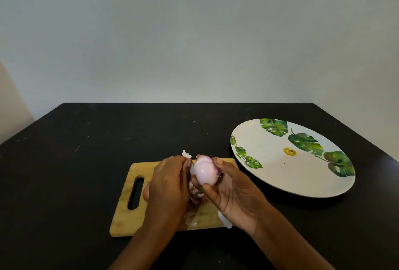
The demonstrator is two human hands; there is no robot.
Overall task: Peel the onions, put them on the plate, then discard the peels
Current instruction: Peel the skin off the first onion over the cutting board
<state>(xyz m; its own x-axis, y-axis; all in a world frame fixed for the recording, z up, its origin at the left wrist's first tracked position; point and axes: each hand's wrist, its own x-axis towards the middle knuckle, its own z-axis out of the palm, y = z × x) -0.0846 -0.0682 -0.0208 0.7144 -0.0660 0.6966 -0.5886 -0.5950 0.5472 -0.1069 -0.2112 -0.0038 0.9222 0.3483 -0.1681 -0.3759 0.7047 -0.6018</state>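
I am holding the onion (204, 172) in my right hand (235, 196), above the cutting board (125, 215) and not touching it. My thumb is pressing on its near end and a finger is curling over its far end, so this hand is gripping it. My left hand (168, 185) is lying just beside the onion on the left with the fingers curled, and the fingertips are pinching a strip of peel (192, 170) at the onion's upper left side. The onion is looking small and light. Where the skin is off it is shining pale pink, so I am judging it firm, smooth and perhaps damp, ready to slip. I am thinking it is best to hold it across its two ends, as I am doing now, and not to squeeze the round sides. The peel, I am supposing, is thin and papery and is likely to tear, so it is better to take it close to the far end, where some purple skin is showing, and to pull slowly. Loose peels (195, 199) are lying on the board under my hands. The plate (280, 174) is standing on the bench (75, 172) to the right of the board, near my right hand, and no onion is lying on it.
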